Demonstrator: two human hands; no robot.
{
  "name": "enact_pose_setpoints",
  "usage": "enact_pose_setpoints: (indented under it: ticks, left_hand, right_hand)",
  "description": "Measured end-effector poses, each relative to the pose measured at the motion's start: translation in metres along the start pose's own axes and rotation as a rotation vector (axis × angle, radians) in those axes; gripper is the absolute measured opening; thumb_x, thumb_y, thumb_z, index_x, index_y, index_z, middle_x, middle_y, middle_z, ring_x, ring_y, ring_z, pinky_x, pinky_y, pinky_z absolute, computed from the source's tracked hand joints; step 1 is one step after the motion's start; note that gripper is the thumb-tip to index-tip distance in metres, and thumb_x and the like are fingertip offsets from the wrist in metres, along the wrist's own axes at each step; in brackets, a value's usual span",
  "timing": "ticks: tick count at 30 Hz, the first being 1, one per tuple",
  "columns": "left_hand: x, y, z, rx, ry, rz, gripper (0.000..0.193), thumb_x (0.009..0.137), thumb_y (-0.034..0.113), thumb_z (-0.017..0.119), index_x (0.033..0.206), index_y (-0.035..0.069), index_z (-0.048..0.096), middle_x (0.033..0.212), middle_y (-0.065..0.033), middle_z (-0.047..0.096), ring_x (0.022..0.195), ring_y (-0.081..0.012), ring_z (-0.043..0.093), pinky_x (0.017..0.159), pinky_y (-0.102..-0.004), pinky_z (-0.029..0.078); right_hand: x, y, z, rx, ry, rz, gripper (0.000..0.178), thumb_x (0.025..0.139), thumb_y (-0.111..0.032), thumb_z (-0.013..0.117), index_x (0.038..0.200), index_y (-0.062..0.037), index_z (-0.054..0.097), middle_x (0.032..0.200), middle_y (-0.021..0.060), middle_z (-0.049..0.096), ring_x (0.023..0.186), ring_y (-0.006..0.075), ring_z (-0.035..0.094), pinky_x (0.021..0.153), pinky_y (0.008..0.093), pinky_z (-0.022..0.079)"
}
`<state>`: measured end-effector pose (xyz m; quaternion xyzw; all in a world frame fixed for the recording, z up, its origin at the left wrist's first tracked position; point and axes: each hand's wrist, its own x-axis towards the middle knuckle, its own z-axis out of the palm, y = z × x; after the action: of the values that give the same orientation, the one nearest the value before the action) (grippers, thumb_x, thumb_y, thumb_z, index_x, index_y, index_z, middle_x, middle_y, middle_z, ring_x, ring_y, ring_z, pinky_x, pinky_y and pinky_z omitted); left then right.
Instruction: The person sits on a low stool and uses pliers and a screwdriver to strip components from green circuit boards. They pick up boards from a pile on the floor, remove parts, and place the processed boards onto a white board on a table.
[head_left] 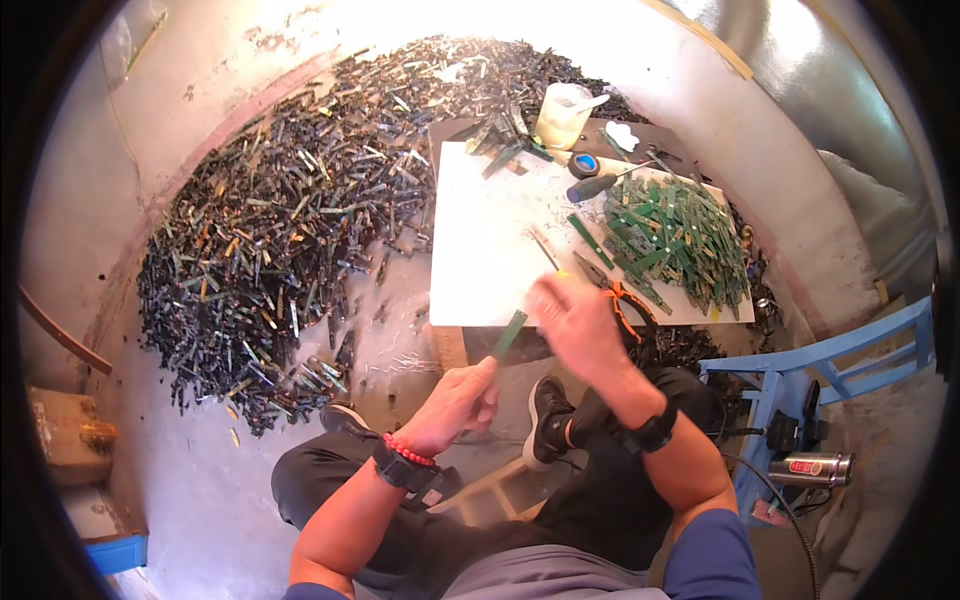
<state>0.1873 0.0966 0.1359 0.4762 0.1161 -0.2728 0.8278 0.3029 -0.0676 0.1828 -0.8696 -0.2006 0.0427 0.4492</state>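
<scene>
My left hand (462, 405) is closed around the lower end of a narrow green circuit board strip (511, 334), which points up and away over the table's near edge. Close to its right, my right hand (575, 320) is curled and slightly blurred; its fingertips are hard to read. A thin tool with a yellow end (546, 250) shows just beyond that hand, and I cannot tell whether the hand touches it. Pliers with orange handles (628, 305) lie right of the hand. Beyond them spreads a pile of green circuit board strips (675, 240), with one loose green strip (590, 240) beside it.
On the white board (475, 240) are a screwdriver (592, 187), a tape roll (583, 165) and more strips (510, 140). A pale cup (563, 118) stands at its back. A large heap of dark strips (270, 240) covers the floor left. A blue chair (770, 385) holds a steel flask (812, 469).
</scene>
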Motion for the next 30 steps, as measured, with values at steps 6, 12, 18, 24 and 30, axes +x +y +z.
enact_pose_setpoints:
  ticks: [6,12,18,24,30]
  left_hand:
    - [-0.005,0.015,0.011,0.126,-0.056,0.109,0.048,0.099,0.043,0.036,0.069,0.008,0.046,0.056,0.0002,0.044,0.049,-0.0075,0.038,0.046,-0.0219,0.03]
    - [-0.003,0.017,0.016,0.153,0.002,0.094,0.05,0.098,0.047,0.038,0.069,0.007,0.048,0.057,0.0008,0.046,0.05,-0.0072,0.042,0.047,-0.0215,0.033]
    - [0.008,0.02,0.001,0.129,0.083,0.089,0.049,0.097,0.047,0.039,0.07,0.008,0.048,0.055,0.0,0.046,0.048,-0.0078,0.041,0.043,-0.0209,0.031]
    - [0.014,0.016,-0.001,0.089,0.097,0.071,0.048,0.098,0.047,0.038,0.07,0.008,0.047,0.055,-0.0002,0.046,0.047,-0.0086,0.042,0.043,-0.0209,0.031]
    - [0.027,0.005,-0.003,0.1,0.115,0.037,0.048,0.098,0.047,0.038,0.07,0.009,0.047,0.055,-0.0003,0.045,0.047,-0.0092,0.041,0.045,-0.0217,0.034]
  right_hand:
    - [0.14,0.009,-0.081,-0.397,0.535,-0.113,0.045,0.088,-0.036,0.057,0.114,-0.0005,0.057,0.083,0.0169,0.066,0.081,0.0308,0.064,0.074,0.0405,0.048]
    - [0.231,0.029,-0.112,-0.433,0.572,-0.033,0.038,0.089,-0.037,0.055,0.106,-0.0034,0.062,0.089,0.0195,0.067,0.089,0.0335,0.063,0.078,0.0398,0.047]
    - [0.249,0.043,-0.114,-0.58,0.294,0.074,0.035,0.088,-0.029,0.055,0.07,0.0002,0.062,0.059,0.0132,0.061,0.057,0.0282,0.062,0.061,0.0369,0.048]
    - [0.174,0.02,-0.102,-0.244,0.41,0.034,0.024,0.089,-0.017,0.053,0.075,-0.0004,0.063,0.058,0.0068,0.062,0.05,0.0131,0.058,0.048,0.0294,0.046]
    - [0.152,0.032,-0.099,0.28,0.113,0.317,0.018,0.09,-0.016,0.053,0.085,-0.0005,0.06,0.065,0.0047,0.061,0.047,0.0063,0.05,0.039,0.019,0.038]
